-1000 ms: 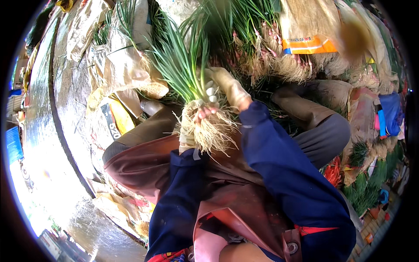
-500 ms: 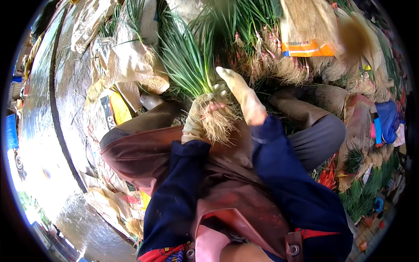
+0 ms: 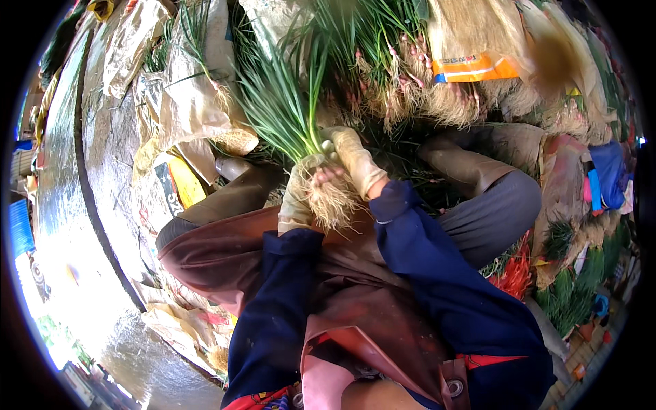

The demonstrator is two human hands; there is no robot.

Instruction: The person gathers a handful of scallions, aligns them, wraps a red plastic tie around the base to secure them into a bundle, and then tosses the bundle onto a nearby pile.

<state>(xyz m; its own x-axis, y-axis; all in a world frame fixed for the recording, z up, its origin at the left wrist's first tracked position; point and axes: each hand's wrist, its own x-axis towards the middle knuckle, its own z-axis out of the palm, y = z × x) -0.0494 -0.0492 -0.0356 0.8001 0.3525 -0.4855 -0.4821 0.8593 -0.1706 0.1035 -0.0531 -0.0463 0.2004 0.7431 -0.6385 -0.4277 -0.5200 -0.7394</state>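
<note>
A bunch of spring onions (image 3: 304,116) with long green leaves, pinkish bulbs and shaggy pale roots stands out in front of my lap, leaves pointing away and roots toward me. Around its base my gloved left hand (image 3: 302,184) is closed. My gloved right hand (image 3: 347,154) lies against the bunch's right side, just above the bulbs. Its fingers are bent in at the stems, partly hidden, so whether they grip them cannot be made out. Both gloves are cream and soiled.
More spring onions (image 3: 403,65) lie ahead, roots toward me, partly under a beige sack (image 3: 475,34) with an orange band. At left, sacks (image 3: 198,102) border wet, shiny pavement (image 3: 116,232). Red strings (image 3: 514,273) lie by my right knee, near more green bunches (image 3: 570,301).
My right hand has come down and inward from above the bunch to its stems, and its stretched fingers have bent. My left hand keeps hold of the bunch.
</note>
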